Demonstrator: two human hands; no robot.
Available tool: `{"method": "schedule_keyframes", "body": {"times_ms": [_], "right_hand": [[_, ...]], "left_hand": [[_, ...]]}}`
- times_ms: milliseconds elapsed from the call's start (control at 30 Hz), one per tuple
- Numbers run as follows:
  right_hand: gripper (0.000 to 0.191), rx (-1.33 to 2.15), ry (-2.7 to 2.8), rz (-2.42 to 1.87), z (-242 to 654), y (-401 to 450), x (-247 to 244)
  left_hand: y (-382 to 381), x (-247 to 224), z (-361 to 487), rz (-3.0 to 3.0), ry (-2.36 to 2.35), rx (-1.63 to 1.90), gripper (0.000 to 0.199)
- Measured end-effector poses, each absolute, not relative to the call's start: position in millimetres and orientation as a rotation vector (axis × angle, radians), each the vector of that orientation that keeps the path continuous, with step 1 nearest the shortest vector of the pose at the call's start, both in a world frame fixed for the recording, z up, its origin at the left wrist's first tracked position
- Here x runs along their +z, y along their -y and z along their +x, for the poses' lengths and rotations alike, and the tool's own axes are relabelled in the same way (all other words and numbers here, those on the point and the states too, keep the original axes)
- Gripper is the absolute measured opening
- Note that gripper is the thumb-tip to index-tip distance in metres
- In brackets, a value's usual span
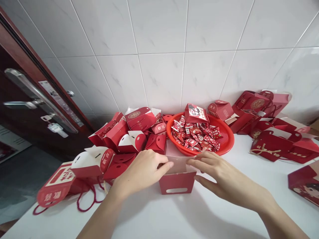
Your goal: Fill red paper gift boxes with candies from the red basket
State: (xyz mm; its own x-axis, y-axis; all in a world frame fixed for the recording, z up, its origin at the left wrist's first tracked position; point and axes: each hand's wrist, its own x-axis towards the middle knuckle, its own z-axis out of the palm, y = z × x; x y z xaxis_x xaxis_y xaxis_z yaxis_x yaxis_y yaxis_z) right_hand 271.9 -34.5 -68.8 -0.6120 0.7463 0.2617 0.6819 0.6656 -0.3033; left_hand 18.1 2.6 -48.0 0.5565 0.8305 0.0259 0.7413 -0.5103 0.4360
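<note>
Red box [177,186], open-topped, stands upright on white bench [154,217] between both hands.
Left to right: dark door [15,89] with keys [57,128] hanging at its handle; printed red boxes [114,134] crowded along the bench, one with a cord loop [86,208]; left hand [141,169] loosely curled, thumb out over the red box's left edge, can't tell if it grips; just behind the red box, red basket [227,134] full of wrapped sweets [195,137], picture-printed carton [195,114] on top at the back; right hand [214,171] half open at the box's right edge, thumb and fingers apart, nothing clasped; more boxes, including gold-lettered one [267,147]; cut-off box [302,182] at far right.
</note>
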Motion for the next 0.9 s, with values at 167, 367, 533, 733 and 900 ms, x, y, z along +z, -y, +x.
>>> {"method": "schedule_keyframes", "body": {"times_ms": [167, 367, 533, 733, 900], "right_hand": [[0.022, 0.258, 2.589, -1.128, 267, 47, -69], [0.032, -0.100, 2.493, -1.163, 261, 47, -73], [0.029, -0.144, 2.406, -1.170, 263, 46, -77], [0.027, -0.120, 2.281, -1.226, 271, 46, -78], [0.030, -0.090, 2.311, -1.259, 273, 39, -77]], "left_hand": [[11, -44, 18, 2.431, -1.320, 0.254, 0.028], [24, -46, 12, 2.522, -1.367, 0.283, 0.041], [27, -48, 11, 2.606, -1.370, 0.203, 0.046], [26, -53, 20, 2.580, -1.330, 0.430, 0.045], [11, -58, 30, 2.394, -1.263, 0.484, 0.033]]}}
